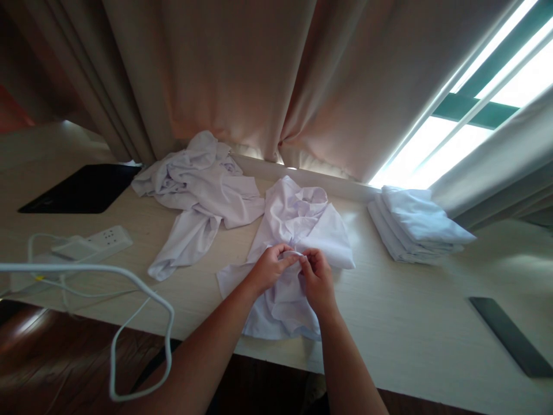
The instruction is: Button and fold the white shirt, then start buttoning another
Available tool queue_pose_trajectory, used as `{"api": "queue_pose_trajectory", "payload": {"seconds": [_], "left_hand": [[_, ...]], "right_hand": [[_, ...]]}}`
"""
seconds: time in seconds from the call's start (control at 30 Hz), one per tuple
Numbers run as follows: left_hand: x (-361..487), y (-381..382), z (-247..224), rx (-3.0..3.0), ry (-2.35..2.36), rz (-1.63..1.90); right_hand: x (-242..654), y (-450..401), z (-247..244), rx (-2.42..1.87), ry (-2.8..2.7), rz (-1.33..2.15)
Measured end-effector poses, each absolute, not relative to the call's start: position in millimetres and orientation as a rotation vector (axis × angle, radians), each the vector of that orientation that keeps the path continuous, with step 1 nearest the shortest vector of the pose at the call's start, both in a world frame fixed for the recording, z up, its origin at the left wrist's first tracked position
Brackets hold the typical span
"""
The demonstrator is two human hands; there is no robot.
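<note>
Wide way on the right, tighter on the left.
Bare tabletop point(375, 311) lets a hand pass between the shirt point(280, 213) and the stack point(421, 225), and on toward the dark slab point(510, 336). Leftward, the heap point(203, 178) crowds the shirt, the gap widening frontward; the cable point(86, 267) loops across the front-left edge, and the curtain point(233, 75) bars the back.
</note>
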State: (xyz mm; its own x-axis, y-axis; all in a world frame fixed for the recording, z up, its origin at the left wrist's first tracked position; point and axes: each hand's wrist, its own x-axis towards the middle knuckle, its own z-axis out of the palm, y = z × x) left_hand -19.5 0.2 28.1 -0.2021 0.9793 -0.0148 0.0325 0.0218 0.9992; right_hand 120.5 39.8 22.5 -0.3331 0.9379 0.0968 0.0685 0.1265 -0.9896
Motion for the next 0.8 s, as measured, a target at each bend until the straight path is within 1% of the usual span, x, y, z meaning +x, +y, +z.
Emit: {"api": "queue_pose_trajectory", "payload": {"seconds": [0.8], "left_hand": [[-21.2,0.7,23.3,1.179,1.427,1.288]], "right_hand": [[121.1,42.5,16.8,-1.030,-1.674,1.221]]}}
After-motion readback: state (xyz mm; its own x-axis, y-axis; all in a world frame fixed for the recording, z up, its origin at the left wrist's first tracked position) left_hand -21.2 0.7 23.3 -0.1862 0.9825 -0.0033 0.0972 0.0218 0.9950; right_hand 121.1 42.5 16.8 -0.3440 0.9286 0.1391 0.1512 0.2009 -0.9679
